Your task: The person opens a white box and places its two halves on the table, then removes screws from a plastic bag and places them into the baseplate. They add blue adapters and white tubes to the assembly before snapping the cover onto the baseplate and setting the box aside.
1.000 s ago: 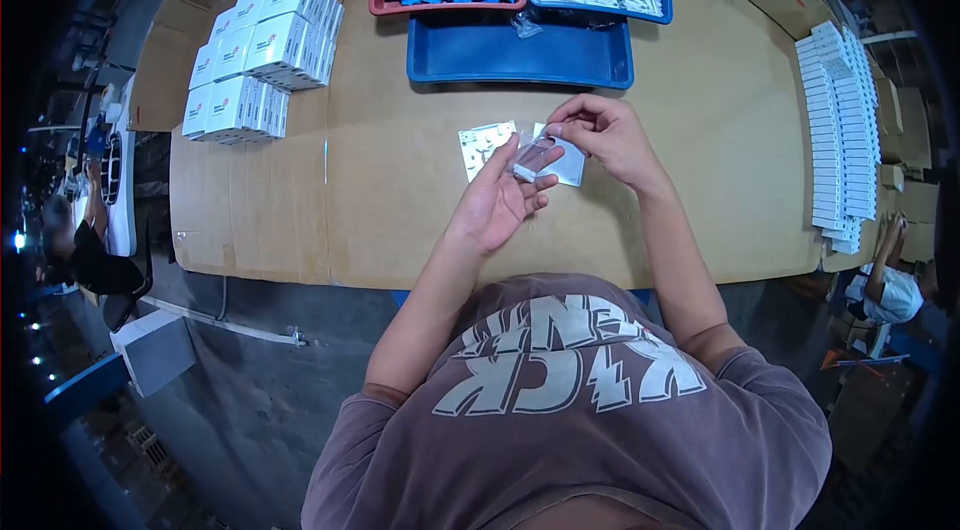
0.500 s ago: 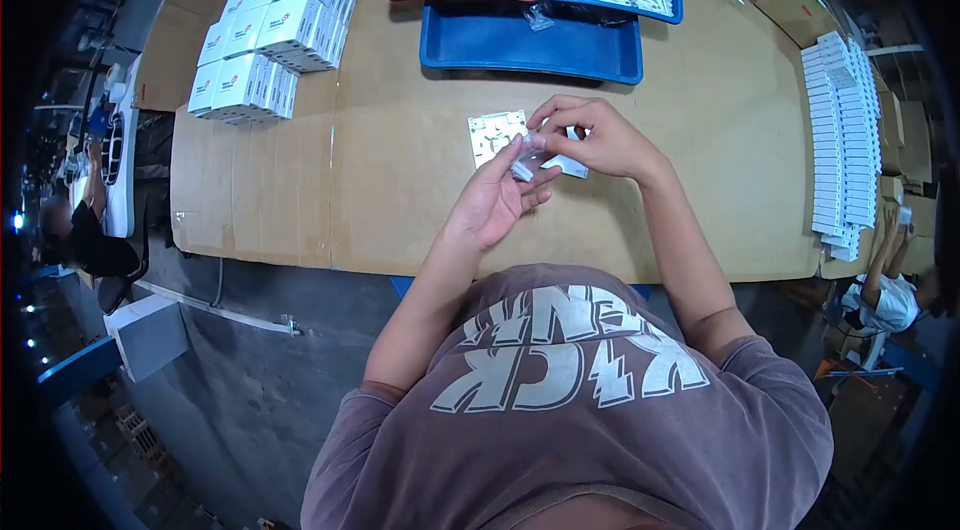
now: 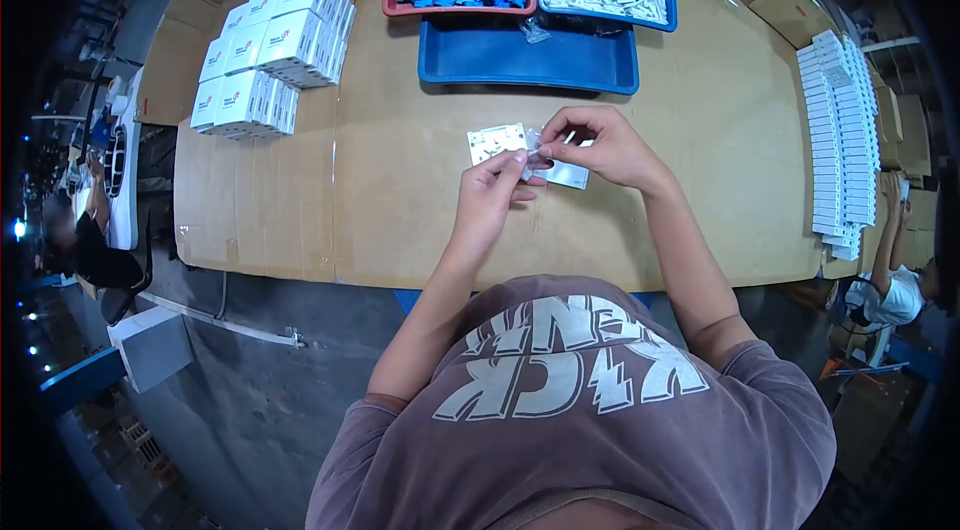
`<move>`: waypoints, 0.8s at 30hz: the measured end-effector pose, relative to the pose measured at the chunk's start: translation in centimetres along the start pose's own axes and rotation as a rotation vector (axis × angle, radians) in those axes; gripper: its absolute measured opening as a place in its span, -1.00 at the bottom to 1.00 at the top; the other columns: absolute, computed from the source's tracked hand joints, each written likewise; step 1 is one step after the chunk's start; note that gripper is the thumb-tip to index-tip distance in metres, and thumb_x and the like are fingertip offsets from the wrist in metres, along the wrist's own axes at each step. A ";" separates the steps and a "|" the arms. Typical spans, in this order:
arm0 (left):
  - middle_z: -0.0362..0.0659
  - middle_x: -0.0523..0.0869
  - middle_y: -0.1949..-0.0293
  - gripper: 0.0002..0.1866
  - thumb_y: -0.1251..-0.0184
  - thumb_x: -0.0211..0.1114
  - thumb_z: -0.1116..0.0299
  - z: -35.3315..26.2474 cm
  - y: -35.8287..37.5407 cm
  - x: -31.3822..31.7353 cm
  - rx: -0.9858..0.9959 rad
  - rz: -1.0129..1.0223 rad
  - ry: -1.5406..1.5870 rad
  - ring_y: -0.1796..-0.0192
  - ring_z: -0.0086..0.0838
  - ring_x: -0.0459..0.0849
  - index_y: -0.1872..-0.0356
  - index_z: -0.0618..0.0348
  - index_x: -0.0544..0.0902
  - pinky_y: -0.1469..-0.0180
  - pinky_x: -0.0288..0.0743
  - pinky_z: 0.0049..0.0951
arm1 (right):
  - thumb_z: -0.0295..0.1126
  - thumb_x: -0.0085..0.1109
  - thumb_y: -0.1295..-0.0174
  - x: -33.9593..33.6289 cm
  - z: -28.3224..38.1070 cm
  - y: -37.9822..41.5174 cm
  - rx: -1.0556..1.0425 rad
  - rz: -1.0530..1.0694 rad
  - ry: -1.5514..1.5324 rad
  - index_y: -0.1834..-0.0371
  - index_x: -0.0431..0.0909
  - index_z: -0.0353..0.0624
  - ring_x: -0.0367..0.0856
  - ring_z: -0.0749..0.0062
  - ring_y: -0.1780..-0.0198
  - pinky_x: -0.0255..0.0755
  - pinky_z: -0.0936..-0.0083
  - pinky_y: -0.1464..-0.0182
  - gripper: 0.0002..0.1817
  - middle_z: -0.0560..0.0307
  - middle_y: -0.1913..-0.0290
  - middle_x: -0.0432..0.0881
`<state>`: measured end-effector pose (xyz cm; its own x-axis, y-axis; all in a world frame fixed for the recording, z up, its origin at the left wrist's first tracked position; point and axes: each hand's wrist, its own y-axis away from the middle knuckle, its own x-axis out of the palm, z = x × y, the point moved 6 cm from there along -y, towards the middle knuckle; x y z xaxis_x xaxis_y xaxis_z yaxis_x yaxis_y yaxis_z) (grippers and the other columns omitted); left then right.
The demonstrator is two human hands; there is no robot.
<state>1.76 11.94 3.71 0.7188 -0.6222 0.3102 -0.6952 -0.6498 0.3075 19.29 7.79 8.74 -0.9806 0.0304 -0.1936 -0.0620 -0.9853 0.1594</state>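
Note:
My left hand [image 3: 488, 198] and my right hand [image 3: 608, 148] meet over the middle of the table, each closed in a pinch on a small clear plastic bag [image 3: 533, 139]. What the bag contains is too small to make out. Just beyond my left fingers lies a white plastic plate [image 3: 492, 138] with cut-outs and raised details. Under my right hand a second, smooth white plate [image 3: 570, 176] shows in part; the hand covers the rest.
A red tray [image 3: 460, 10] of blue parts and a blue tray [image 3: 606, 18] of white sticks stand at the back, behind another blue tray [image 3: 528, 78]. White boxes [image 3: 240, 50] are stacked left; white pieces [image 3: 838, 145] line the right. People sit at both sides.
My left fingers have closed in from a more open palm, and both hands now pinch the bag at close range. The whole view has shifted slightly.

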 end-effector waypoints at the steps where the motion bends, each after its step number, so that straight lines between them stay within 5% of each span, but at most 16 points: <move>1: -0.15 0.86 0.05 -0.57 -0.74 0.12 0.10 -0.2 0.1 0.1 0.022 -0.019 0.004 0.07 -0.52 0.81 -0.11 0.27 0.78 0.06 0.68 -0.49 | -0.43 0.45 -0.34 0.3 -0.2 0.1 -0.050 -0.060 -0.071 0.12 0.75 -0.27 0.69 0.61 0.16 0.60 0.54 0.03 -0.85 0.19 0.14 0.77; 6: -0.17 0.83 0.08 -0.68 -0.69 0.22 0.26 -1.0 0.3 0.5 0.147 -0.067 -0.171 0.06 -0.57 0.75 -0.08 0.36 0.74 -0.03 0.62 -0.55 | -0.58 0.42 -0.33 1.5 0.2 0.3 -0.148 -0.282 -0.452 -0.12 0.62 -0.30 0.65 0.70 0.07 0.58 0.65 -0.04 -0.68 0.21 0.10 0.69; 10: -0.16 0.78 0.10 -0.79 -0.60 0.32 0.45 -3.9 0.8 1.2 0.335 -0.236 0.000 0.03 -0.58 0.72 -0.07 0.41 0.69 -0.08 0.60 -0.55 | -0.62 0.38 -0.34 1.7 1.4 0.5 -0.191 -0.254 -0.459 -0.25 0.54 -0.30 0.64 0.69 0.06 0.58 0.67 -0.03 -0.58 0.20 0.09 0.66; 14: -0.15 0.77 0.06 -0.81 -0.61 0.32 0.48 -4.8 1.0 0.8 0.357 -0.188 0.033 0.01 -0.59 0.71 -0.08 0.39 0.67 -0.09 0.60 -0.55 | -0.62 0.37 -0.35 2.1 2.2 0.8 -0.162 -0.205 -0.557 -0.29 0.52 -0.30 0.66 0.66 0.05 0.61 0.64 -0.03 -0.54 0.19 0.08 0.67; 24: -0.17 0.77 0.09 -0.83 -0.58 0.35 0.49 -5.0 0.8 0.6 0.378 -0.210 0.114 0.02 -0.61 0.71 -0.04 0.37 0.68 -0.08 0.57 -0.57 | -0.51 0.31 -0.44 2.8 -0.1 0.6 -0.030 -0.238 -0.632 0.02 0.68 -0.29 0.73 0.53 0.06 0.62 0.51 -0.06 -0.87 0.11 0.08 0.77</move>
<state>1.54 13.23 8.64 0.8234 -0.4215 0.3799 -0.4664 -0.8840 0.0300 16.48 7.24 8.23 -0.8620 0.3305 0.3845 -0.2931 -0.9436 0.1539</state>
